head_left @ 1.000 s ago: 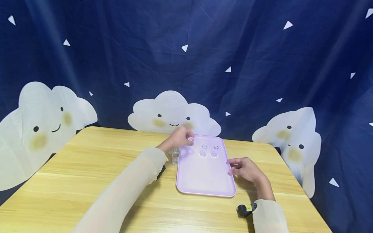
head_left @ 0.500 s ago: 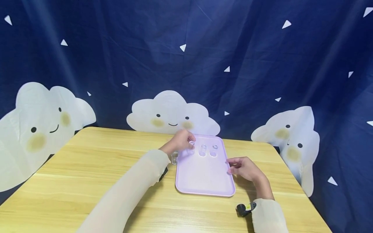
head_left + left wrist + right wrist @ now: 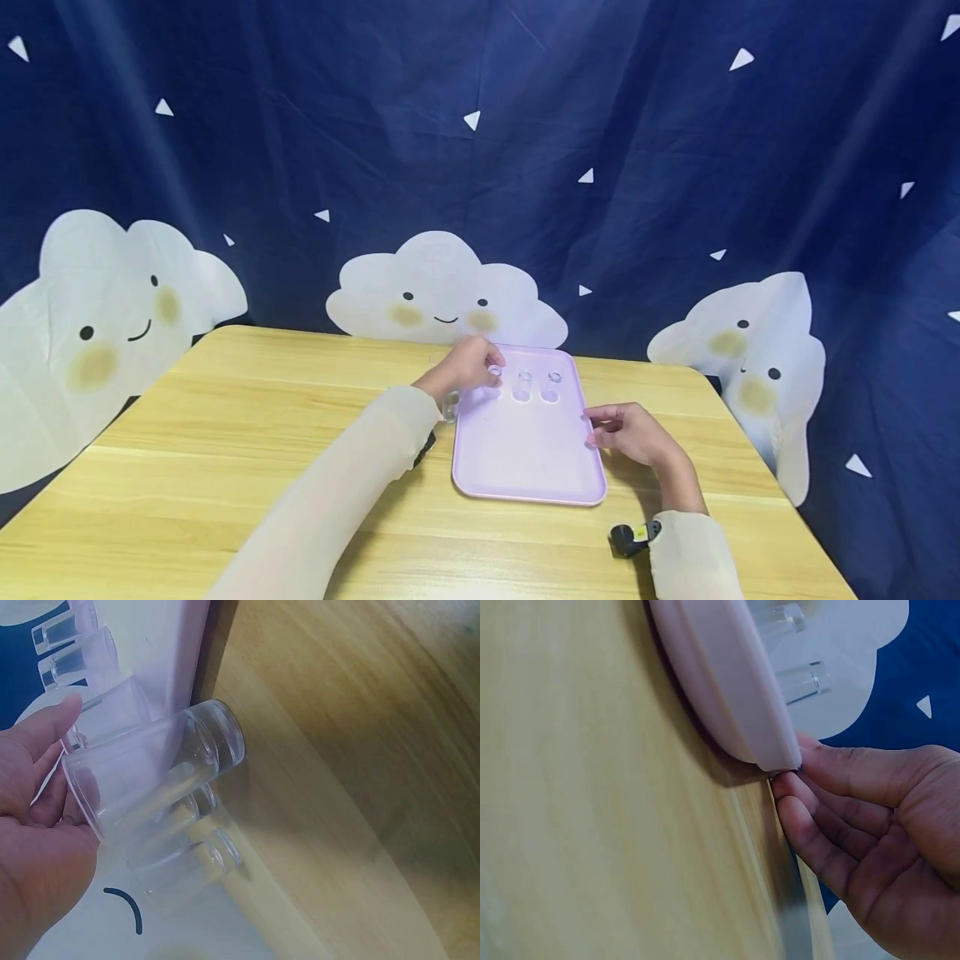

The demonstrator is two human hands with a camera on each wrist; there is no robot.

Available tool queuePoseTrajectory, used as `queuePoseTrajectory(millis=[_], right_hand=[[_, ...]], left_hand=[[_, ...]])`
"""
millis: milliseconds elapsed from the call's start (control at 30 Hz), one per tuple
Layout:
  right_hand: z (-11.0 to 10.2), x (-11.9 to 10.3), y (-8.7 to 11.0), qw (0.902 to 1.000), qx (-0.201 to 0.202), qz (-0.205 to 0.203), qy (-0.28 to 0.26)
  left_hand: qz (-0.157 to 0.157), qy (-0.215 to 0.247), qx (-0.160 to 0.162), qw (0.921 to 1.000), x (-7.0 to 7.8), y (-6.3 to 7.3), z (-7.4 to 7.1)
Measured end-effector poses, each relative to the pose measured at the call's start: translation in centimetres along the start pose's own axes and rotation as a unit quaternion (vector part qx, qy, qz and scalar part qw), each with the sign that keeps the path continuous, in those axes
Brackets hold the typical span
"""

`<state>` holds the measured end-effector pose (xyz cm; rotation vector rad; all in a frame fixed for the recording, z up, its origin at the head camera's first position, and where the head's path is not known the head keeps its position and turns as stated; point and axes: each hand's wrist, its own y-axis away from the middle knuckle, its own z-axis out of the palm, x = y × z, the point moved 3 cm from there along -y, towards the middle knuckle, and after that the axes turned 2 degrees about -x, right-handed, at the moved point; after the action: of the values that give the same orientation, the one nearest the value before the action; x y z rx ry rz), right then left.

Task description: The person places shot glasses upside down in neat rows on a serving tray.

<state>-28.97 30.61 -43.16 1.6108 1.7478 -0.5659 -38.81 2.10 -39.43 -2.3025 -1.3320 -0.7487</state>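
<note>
My left hand (image 3: 468, 367) is over the far left part of the purple tray (image 3: 528, 454), thumb and fingers pinching a small clear glass (image 3: 120, 709) near its rim. That glass stands in line with two other clear glasses, a middle glass (image 3: 522, 387) and a right-hand glass (image 3: 551, 388), both upright on the tray. With thumb above and fingers below, my right hand (image 3: 877, 817) pinches the tray's right rim. Just left of the tray, partly hidden by my left wrist in the head view, a larger-looking clear glass (image 3: 154, 772) stands on the table.
Behind that glass, two more clear glasses stand on the wooden table (image 3: 262, 417), a nearer glass (image 3: 176, 814) and a farther glass (image 3: 187, 862). A dark blue curtain (image 3: 480, 192) with cloud faces hangs right behind the table's far edge.
My left hand has moved slightly right and lowered the glass onto the tray, in line with the two others. My right hand has kept its hold on the rim.
</note>
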Motion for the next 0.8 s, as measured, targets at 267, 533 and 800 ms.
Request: queuePoseTrajectory(millis=[267,533,800], right_hand=[[-0.1,-0.2,0.1,1.0000,-0.004,-0.007,-0.004],[-0.2,-0.2,0.1,1.0000,-0.004,-0.008,0.001],[0.0,0.0,0.1,1.0000,-0.004,-0.001,0.001]], left_hand=[[-0.006,0.013,-0.011,0.9998,0.1,0.3,-0.4],[0.015,0.008,0.006,0.9998,-1.1,0.5,-2.2],[0.006,-0.003,0.023,0.9997,-2.6,1.6,-4.8]])
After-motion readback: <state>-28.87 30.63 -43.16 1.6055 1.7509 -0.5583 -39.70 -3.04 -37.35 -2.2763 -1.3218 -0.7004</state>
